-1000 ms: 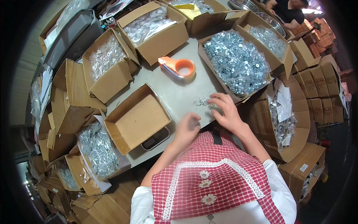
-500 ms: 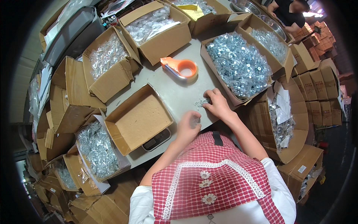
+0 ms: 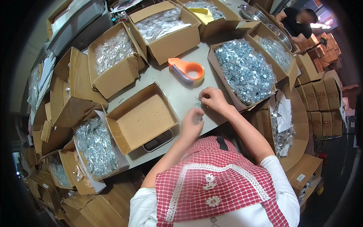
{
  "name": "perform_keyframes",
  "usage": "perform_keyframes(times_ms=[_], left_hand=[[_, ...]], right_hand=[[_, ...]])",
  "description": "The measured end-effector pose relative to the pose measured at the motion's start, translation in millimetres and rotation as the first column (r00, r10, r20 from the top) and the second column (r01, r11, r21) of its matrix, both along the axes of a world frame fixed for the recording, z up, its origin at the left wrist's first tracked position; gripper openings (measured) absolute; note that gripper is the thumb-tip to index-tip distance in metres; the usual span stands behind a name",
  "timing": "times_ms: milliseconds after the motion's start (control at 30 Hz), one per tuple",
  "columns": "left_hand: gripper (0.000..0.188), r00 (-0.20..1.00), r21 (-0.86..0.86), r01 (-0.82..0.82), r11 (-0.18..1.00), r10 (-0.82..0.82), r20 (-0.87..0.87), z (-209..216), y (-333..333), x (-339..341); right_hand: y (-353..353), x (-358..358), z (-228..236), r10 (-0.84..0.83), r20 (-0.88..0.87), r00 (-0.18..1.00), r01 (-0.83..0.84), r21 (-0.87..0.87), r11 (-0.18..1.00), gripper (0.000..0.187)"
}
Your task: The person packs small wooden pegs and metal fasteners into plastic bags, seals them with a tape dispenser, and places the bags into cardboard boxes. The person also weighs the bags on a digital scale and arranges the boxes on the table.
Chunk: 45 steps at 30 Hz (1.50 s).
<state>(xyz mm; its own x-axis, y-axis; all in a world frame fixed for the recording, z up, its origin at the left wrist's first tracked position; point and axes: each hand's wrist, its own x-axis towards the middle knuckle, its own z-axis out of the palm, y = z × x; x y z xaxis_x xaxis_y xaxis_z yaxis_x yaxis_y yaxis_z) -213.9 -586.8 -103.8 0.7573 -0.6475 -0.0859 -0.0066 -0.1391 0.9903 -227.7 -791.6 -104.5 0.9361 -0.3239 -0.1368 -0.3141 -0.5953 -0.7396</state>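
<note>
A small heap of tiny metal hardware pieces (image 3: pixel 199 103) lies on the grey table top between my hands, too small to name exactly. My right hand (image 3: pixel 214 99) reaches in from the right, thumb and fingers closed on pieces at the heap's edge. Just nearer and to the left, my left hand (image 3: pixel 191 124) has its fingers curled, their tips close to the heap; whatever they hold is hidden. An orange tape dispenser (image 3: pixel 194 72) with a roll of clear tape lies beyond my hands.
An open, shallow cardboard box (image 3: pixel 141 117) sits on a scale (image 3: pixel 159 142) to the left. A box of bagged metal parts (image 3: pixel 245 72) stands at the right. More boxes of bagged hardware (image 3: pixel 96 145) ring the table. Another person (image 3: pixel 298 22) is at the far right.
My left hand has come closer to the heap, and my right hand has shifted slightly left with pieces under its fingers. The whole view has moved a little.
</note>
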Motion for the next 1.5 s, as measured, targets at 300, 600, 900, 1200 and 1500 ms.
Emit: perform_keyframes(times_ms=[300,600,900,1200,1500], left_hand=[[0.039,0.985,-0.110,-0.038,0.993,0.019,-0.170,-6,-11,9],[0.059,0.929,-0.190,0.006,0.982,-0.076,-0.363,-3,-15,17],[0.051,0.964,-0.157,-0.038,0.987,-0.005,-0.266,-12,-20,17],[0.048,0.955,-0.149,-0.067,0.987,0.019,-0.298,-11,-22,17],[0.048,0.956,-0.169,-0.101,0.980,0.048,-0.288,-3,-25,15]], right_hand=[[-6,-3,37,0.038,0.035,0.999,-0.051,0.568,0.821,0.015],[9,-4,69,0.213,0.034,0.977,-0.211,0.356,0.911,0.023],[16,-4,78,0.403,0.169,0.899,-0.400,-0.054,0.915,0.017],[21,-6,83,0.410,0.193,0.891,-0.402,-0.084,0.912,0.020],[25,-6,84,0.421,0.240,0.875,-0.400,-0.133,0.907,0.026]])
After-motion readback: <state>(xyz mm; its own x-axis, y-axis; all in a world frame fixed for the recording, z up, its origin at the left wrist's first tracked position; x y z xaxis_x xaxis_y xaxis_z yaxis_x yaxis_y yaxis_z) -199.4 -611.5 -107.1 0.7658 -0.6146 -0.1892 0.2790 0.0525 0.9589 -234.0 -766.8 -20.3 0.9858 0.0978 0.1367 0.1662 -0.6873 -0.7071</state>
